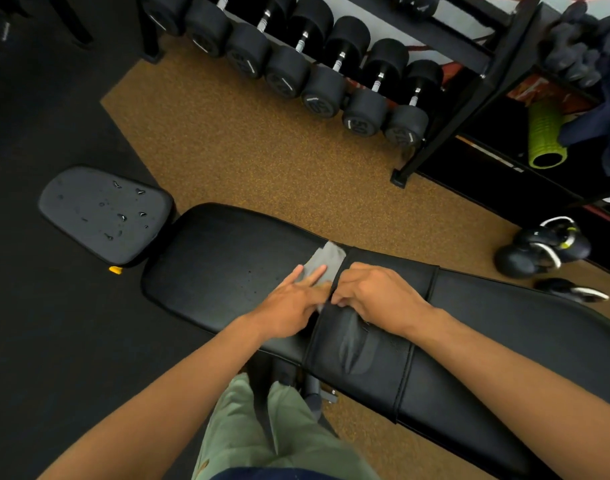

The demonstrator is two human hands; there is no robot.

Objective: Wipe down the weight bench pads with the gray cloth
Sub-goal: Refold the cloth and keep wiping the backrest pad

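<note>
The black weight bench runs across the middle: a long back pad (227, 268) and, at the left, a small seat pad (102, 213) dotted with water drops. A black sleeve band (362, 355) wraps the back pad. The gray cloth (322, 259) lies on the back pad, partly tucked under the band's left edge. My left hand (289, 306) rests flat on the cloth with its fingers spread. My right hand (376, 296) pinches the band's edge beside the cloth.
A dumbbell rack (331, 64) stands behind the bench on brown flooring. Kettlebells (542, 247) sit on the floor at the right, near a shelf with a green foam roller (544, 133). My green-trousered legs (268, 434) stand against the bench's near side.
</note>
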